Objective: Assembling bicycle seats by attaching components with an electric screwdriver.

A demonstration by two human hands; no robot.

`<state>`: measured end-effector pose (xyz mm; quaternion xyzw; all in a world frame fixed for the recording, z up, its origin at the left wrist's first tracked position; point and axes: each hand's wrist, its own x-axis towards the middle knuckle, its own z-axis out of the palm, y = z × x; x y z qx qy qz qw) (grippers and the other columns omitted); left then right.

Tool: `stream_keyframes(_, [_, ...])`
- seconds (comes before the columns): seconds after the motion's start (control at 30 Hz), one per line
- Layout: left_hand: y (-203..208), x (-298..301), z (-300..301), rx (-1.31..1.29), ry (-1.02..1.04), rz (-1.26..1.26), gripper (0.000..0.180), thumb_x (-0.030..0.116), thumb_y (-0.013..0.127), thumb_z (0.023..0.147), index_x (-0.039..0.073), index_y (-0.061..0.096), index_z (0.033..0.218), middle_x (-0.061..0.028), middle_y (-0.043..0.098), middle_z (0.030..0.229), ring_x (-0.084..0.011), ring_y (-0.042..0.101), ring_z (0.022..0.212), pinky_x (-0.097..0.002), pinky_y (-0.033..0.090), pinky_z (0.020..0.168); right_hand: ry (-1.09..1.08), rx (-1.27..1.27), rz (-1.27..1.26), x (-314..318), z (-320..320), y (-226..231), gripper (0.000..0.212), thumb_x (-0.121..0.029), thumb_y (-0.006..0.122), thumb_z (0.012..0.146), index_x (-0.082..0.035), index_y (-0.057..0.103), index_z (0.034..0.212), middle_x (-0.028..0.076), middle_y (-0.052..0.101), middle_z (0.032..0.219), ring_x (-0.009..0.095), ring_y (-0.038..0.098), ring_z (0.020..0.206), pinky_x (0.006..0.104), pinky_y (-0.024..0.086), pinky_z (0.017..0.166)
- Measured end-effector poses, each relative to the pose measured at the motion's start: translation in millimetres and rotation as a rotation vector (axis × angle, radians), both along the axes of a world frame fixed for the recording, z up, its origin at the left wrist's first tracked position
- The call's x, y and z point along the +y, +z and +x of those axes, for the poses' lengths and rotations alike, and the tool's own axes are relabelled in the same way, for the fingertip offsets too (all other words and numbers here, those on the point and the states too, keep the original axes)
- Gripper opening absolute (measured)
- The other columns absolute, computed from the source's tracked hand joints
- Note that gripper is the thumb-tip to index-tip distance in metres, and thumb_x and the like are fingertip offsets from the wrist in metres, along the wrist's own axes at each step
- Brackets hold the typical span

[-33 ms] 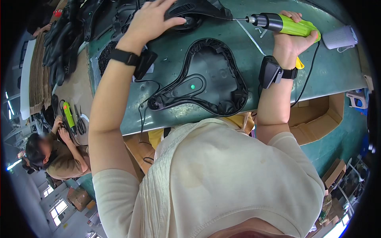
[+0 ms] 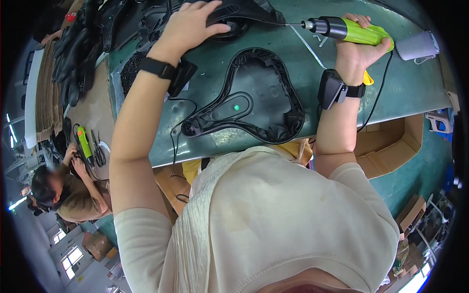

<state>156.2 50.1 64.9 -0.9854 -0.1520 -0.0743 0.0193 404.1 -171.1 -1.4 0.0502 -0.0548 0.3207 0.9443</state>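
Observation:
My right hand [image 2: 360,51] is wrapped round a green and black electric screwdriver [image 2: 349,30], held level with its bit pointing left. The bit's tip meets the right end of a curved black plastic part [image 2: 254,12] at the far edge of the bench. Over the left portion of that part lies my left hand [image 2: 195,27], fingers stretched and thumb out to the right; what its fingertips touch is hard to see. Nearer me rests a black moulded plastic cover [image 2: 259,93], hollow side up, with a small green dot on it.
A pile of small black pieces [image 2: 131,71] and a stack of black parts [image 2: 78,49] are on the left. A grey-lilac cup-shaped container [image 2: 417,46] stands far right. An open cardboard box [image 2: 391,151] sits below the bench edge. A co-worker [image 2: 73,190] works at the left beside another green screwdriver [image 2: 84,144].
My left hand and wrist have shifted very slightly to the right. The right hand and the electric screwdriver look almost unmoved.

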Motion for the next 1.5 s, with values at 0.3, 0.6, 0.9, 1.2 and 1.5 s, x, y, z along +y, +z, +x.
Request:
stream_keyframes(0.3, [-14.2,5.0,10.2,-0.088,-0.065,0.052,0.035,0.018,0.060,0.089,0.013,0.060,0.124,-0.0157,0.055,0.092,-0.0339,0.054,0.090,-0.0404,0.046,0.080,-0.178,0.000,-0.056,11.3,-8.5,11.6,0.050,-0.049,0.058,0.087,-0.002,0.047,0.100,0.004,0.045,0.075,0.017,0.047,0.064,0.0324,0.044,0.067])
stream_keyframes(0.6, [39.2,-80.8,-89.0,-0.154,-0.048,0.040,0.053,0.002,0.066,0.079,0.028,0.064,0.125,-0.0184,0.060,0.108,-0.0324,0.057,0.095,-0.0399,0.048,0.083,-0.459,-0.291,0.089,-38.7,9.6,27.3,0.051,-0.046,0.061,0.087,0.000,0.044,0.103,0.006,0.048,0.077,0.018,0.052,0.068,0.0343,0.049,0.071])
stream_keyframes(0.9, [-7.0,-153.5,-115.1,-0.109,-0.027,-0.121,0.054,0.012,0.068,0.078,0.027,0.061,0.129,-0.0150,0.057,0.113,-0.0300,0.055,0.099,-0.0381,0.045,0.081,-0.312,-0.244,-0.009,-99.1,-8.5,97.1,0.066,-0.082,0.051,0.073,-0.016,0.051,0.077,-0.004,0.054,0.060,0.010,0.060,0.056,0.0284,0.052,0.064])
stream_keyframes(1.2, [-40.3,-148.3,-147.5,-0.124,0.028,-0.188,0.055,0.011,0.067,0.079,0.027,0.060,0.131,-0.0168,0.055,0.118,-0.0310,0.054,0.103,-0.0391,0.045,0.089,-0.310,-0.363,-0.056,-91.4,-34.2,121.7,0.067,-0.083,0.052,0.072,-0.017,0.052,0.074,-0.004,0.056,0.061,0.010,0.060,0.053,0.0245,0.054,0.063])
stream_keyframes(1.5, [-50.0,-148.9,-158.8,-0.119,0.054,-0.107,0.058,0.003,0.054,0.081,0.027,0.057,0.133,-0.0151,0.053,0.124,-0.0303,0.053,0.109,-0.0432,0.042,0.095,-0.106,-0.623,-0.176,-60.2,-85.4,142.6,0.067,-0.080,0.058,0.067,-0.014,0.053,0.080,-0.002,0.053,0.068,0.012,0.055,0.057,0.0270,0.046,0.065])
